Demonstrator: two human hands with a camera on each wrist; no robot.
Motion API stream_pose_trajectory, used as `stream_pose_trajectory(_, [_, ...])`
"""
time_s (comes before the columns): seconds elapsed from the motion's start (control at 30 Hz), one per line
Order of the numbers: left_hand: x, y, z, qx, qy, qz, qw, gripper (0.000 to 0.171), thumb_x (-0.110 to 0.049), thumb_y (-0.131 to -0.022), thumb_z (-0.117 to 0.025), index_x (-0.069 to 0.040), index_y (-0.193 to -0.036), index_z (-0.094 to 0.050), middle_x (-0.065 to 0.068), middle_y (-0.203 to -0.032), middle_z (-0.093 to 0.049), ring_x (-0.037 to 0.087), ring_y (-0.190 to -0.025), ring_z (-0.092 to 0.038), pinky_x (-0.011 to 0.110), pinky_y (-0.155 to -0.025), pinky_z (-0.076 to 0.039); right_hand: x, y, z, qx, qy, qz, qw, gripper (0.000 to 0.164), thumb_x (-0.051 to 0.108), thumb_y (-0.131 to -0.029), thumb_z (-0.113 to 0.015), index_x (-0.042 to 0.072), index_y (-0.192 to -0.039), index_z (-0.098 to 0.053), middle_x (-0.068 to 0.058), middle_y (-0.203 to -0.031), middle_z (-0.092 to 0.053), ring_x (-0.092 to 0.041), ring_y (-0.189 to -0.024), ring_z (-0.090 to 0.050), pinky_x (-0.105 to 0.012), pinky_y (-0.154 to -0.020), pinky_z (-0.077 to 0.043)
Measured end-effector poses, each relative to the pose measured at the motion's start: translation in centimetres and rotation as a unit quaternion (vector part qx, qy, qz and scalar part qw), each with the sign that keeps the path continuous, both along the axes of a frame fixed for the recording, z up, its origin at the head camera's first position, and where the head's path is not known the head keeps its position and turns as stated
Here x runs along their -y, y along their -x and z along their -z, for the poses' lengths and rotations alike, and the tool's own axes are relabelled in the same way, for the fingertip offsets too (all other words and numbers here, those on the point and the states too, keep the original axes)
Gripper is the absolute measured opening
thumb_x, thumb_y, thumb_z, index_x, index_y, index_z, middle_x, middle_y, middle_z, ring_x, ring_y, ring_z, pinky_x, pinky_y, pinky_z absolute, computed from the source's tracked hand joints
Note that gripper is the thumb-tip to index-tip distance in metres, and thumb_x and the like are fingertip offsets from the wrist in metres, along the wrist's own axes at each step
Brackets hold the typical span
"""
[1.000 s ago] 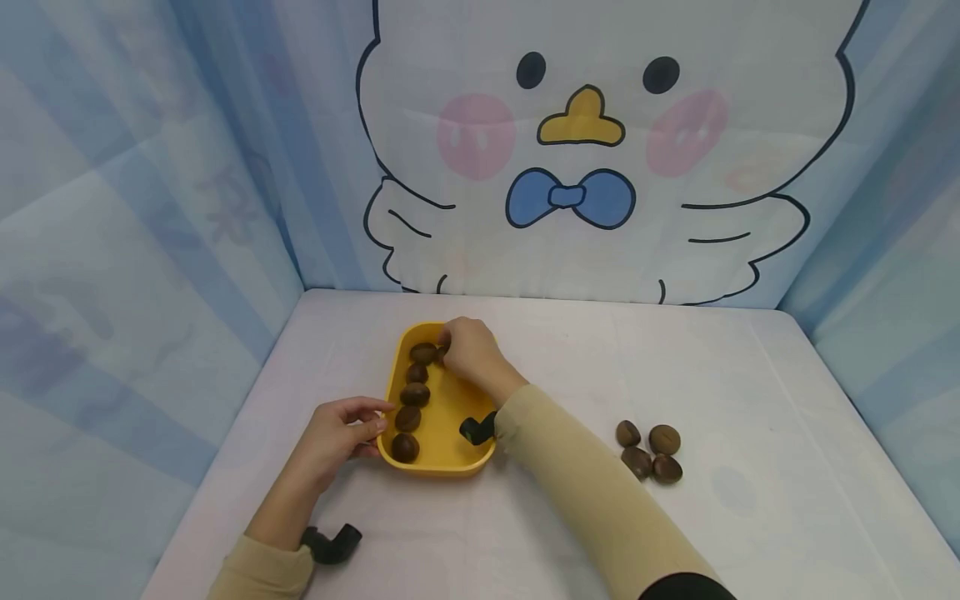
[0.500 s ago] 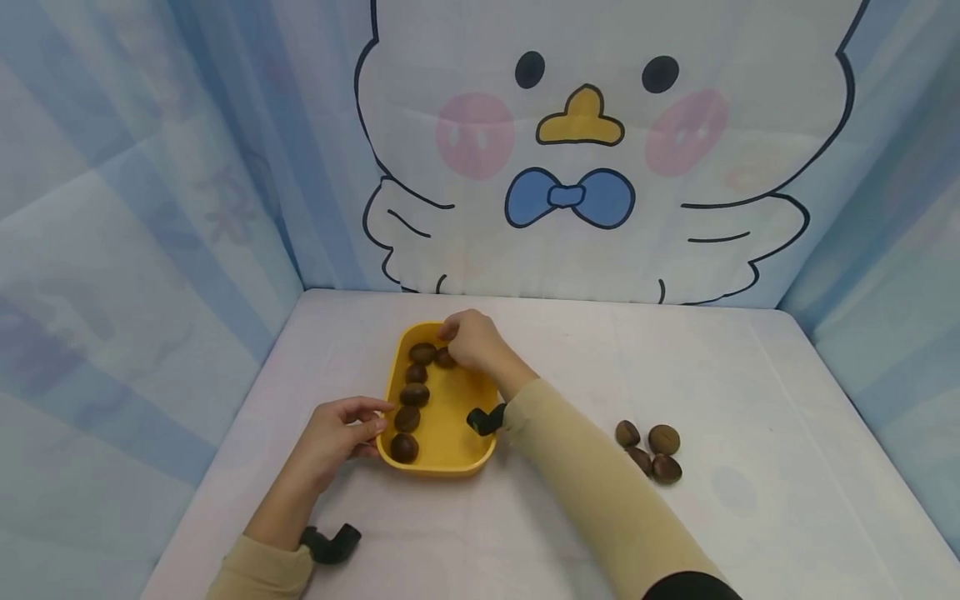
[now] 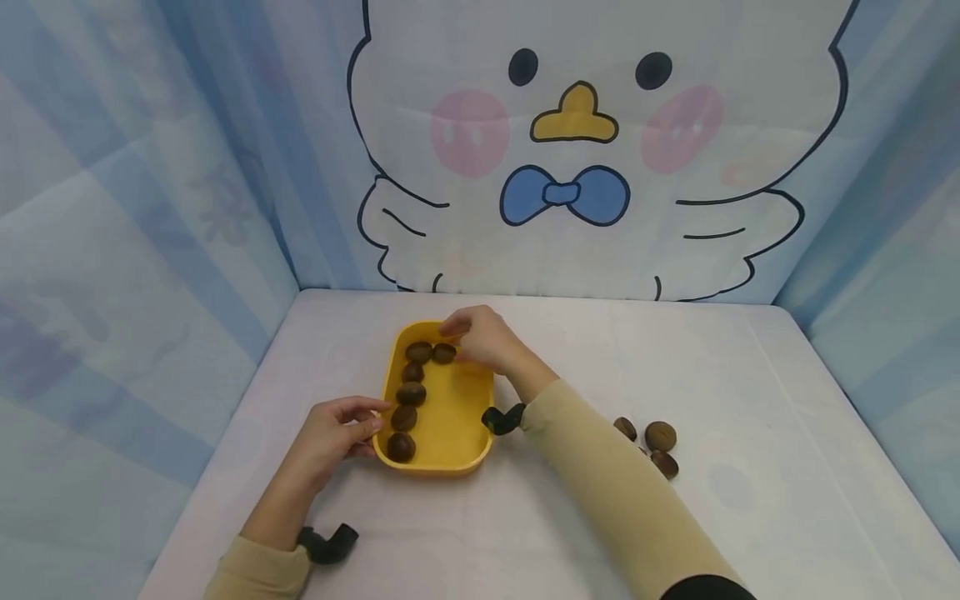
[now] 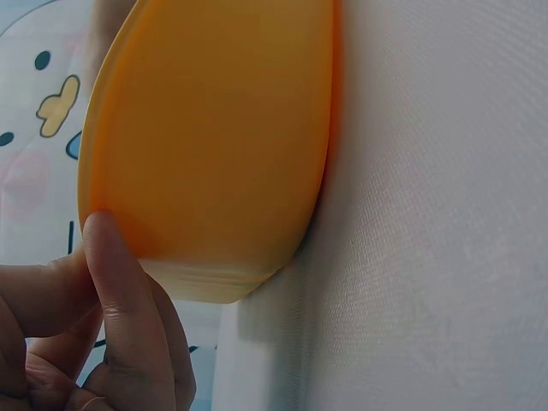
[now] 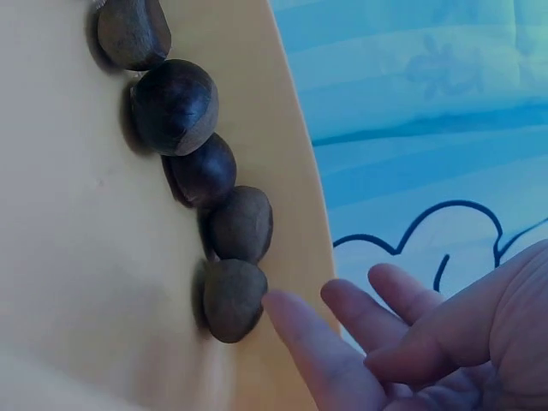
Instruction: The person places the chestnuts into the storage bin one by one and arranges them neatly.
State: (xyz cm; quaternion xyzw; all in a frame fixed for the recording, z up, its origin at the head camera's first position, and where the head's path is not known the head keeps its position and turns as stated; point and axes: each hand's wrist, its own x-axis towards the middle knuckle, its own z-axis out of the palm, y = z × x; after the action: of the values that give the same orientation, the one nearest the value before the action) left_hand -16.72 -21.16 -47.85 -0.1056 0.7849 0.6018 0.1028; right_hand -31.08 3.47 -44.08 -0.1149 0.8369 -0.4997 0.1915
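Note:
A yellow tray [image 3: 456, 429] stands on the white table, with several brown chestnuts [image 3: 411, 393] in a column along its left side. One more chestnut [image 3: 444, 353] lies at the top, to the right of that column. My left hand [image 3: 341, 427] pinches the tray's left rim; in the left wrist view, the thumb [image 4: 116, 274] lies on its outer wall. Over the far right corner is my right hand [image 3: 486, 340], fingers extended and holding nothing. In the right wrist view a fingertip [image 5: 282, 308] is right beside the end chestnut [image 5: 235, 301] of the row.
To the right of the tray, a small group of loose chestnuts [image 3: 660, 436] rests on the table [image 3: 757, 400], partly hidden by the right sleeve [image 3: 600, 475]. A curtain with a cartoon chick [image 3: 570, 250] closes off the back, and blue curtains flank both sides.
My right hand has let go of the top right chestnut and moved slightly back and to the right, uncovering it. The left hand keeps its place at the tray.

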Motion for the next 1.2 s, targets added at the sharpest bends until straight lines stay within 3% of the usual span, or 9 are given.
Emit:
stream_pose_trajectory(0.17, [0.0, 0.0, 0.2, -0.002, 0.004, 0.001, 1.0, 0.032, -0.004, -0.1, -0.072, 0.002, -0.131, -0.073, 0.005, -0.093, -0.066, 0.017, -0.073, -0.064, 0.027, -0.063, -0.064, -0.9, -0.4, -0.6, 0.052, 0.069, -0.003, 0.996, 0.06, -0.027, -0.089, -0.044, -0.001, -0.137, -0.068, -0.017, -0.145, -0.067, -0.036, -0.139, -0.064, -0.047, -0.102, -0.063])
stream_pose_trajectory(0.27, [0.0, 0.0, 0.3, -0.001, 0.007, 0.001, 1.0, 0.033, -0.005, -0.1, -0.072, 0.002, -0.132, -0.073, 0.005, -0.093, -0.066, 0.017, -0.074, -0.064, 0.026, -0.063, -0.064, -1.5, -0.7, -0.9, 0.059, 0.082, -0.01, 0.995, 0.064, -0.029, -0.087, -0.042, -0.001, -0.139, -0.067, -0.017, -0.146, -0.066, -0.038, -0.14, -0.063, -0.044, -0.097, -0.065])
stream_pose_trajectory(0.67, [-0.1, -0.1, 0.1, 0.005, 0.004, -0.004, 1.0, 0.029, -0.003, -0.101, -0.07, 0.0, -0.129, -0.075, 0.005, -0.093, -0.065, 0.017, -0.074, -0.065, 0.026, -0.065, -0.065, -4.8, -2.5, -2.3, 0.033, 0.057, -0.003, 0.998, 0.05, -0.015, -0.098, -0.054, 0.007, -0.141, -0.067, -0.008, -0.143, -0.069, -0.029, -0.133, -0.069, -0.036, -0.09, -0.067])
stream_pose_trajectory(0.97, [-0.1, -0.1, 0.1, 0.001, -0.003, -0.003, 1.0, 0.032, -0.003, -0.1, -0.071, 0.002, -0.132, -0.073, 0.004, -0.092, -0.064, 0.016, -0.072, -0.065, 0.026, -0.063, -0.064, -8.5, -3.9, -2.9, -0.013, 0.042, -0.015, 0.999, 0.038, -0.002, -0.102, -0.059, 0.01, -0.138, -0.068, -0.014, -0.147, -0.066, -0.031, -0.132, -0.069, -0.039, -0.091, -0.067])
stream_pose_trajectory(1.2, [-0.2, -0.1, 0.1, -0.006, -0.008, 0.001, 1.0, 0.034, -0.002, -0.1, -0.071, 0.005, -0.133, -0.072, 0.004, -0.09, -0.063, 0.015, -0.069, -0.063, 0.026, -0.062, -0.064, -12.3, -5.0, -2.8, -0.015, 0.036, 0.004, 0.999, 0.04, -0.001, -0.102, -0.059, 0.006, -0.141, -0.065, -0.017, -0.148, -0.065, -0.036, -0.135, -0.066, -0.041, -0.095, -0.066])
